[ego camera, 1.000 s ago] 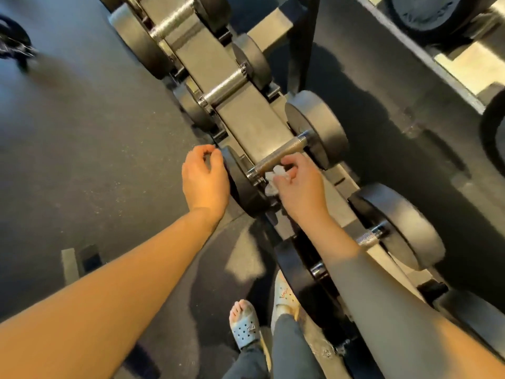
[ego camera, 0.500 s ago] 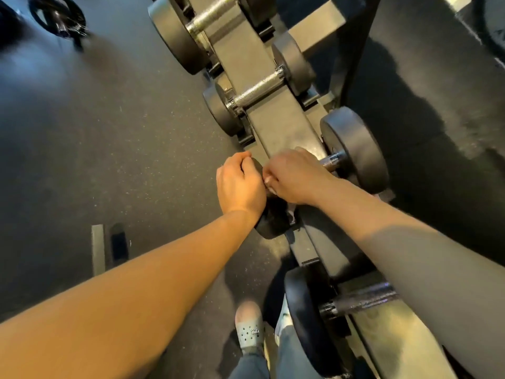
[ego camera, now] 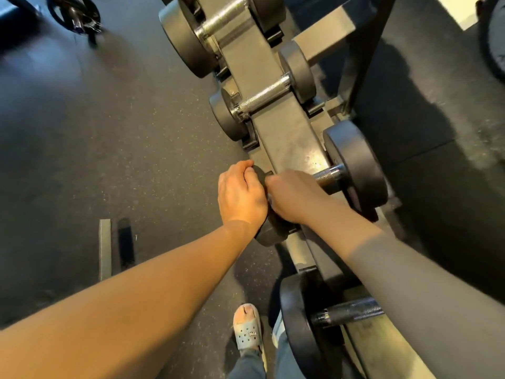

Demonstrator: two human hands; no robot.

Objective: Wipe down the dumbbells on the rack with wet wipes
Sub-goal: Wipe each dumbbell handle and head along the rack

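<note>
Item: dumbbell (ego camera: 352,170), black round heads, knurled metal handle, lying crosswise in its cradle on the sloped grey rack (ego camera: 284,132), midway along the row; no numbers or brand readable on either head

My left hand (ego camera: 240,198): fingers curled over the top of the near head, gripping it; most of that head is hidden beneath the hand

My right hand (ego camera: 293,198): closed round the handle just beside the near head, knuckles up; only a short stretch of handle shows past it. Whether a wipe is under the palm I cannot tell

Adjacent stock: smaller dumbbell (ego camera: 263,101) one cradle up, bright handle; larger dumbbell (ego camera: 218,20) above that, cut off by the top edge; lower dumbbell (ego camera: 347,311) near my right forearm, which covers its far end

Surroundings: dark speckled floor (ego camera: 109,132); a weight plate (ego camera: 73,12) at upper left, partly out of view; my grey sandal (ego camera: 247,333) with a small charm, lettering too small to read
</note>
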